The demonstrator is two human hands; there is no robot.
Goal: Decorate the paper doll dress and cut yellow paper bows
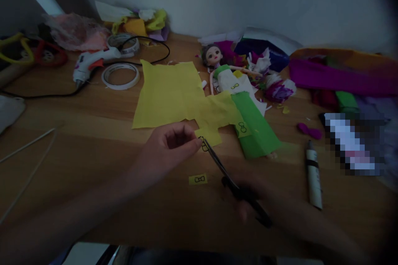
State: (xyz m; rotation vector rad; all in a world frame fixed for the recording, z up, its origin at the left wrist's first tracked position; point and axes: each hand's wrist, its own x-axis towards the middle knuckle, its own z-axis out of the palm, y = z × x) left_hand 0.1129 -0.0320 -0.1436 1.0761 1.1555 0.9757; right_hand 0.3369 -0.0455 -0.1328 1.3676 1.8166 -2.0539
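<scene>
no legible txt, only bow doodles on yellow paper

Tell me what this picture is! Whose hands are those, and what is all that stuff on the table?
The camera sits on a person's head and looks down, so the hands are that person's own. The left hand pinches the edge of a yellow paper sheet where a small bow is drawn. The right hand, dark and blurry, holds scissors whose blades meet that spot. On the wooden table lie a small cut yellow piece with a bow on it, a doll in green paper, a marker, a glue gun and tape rolls.
</scene>
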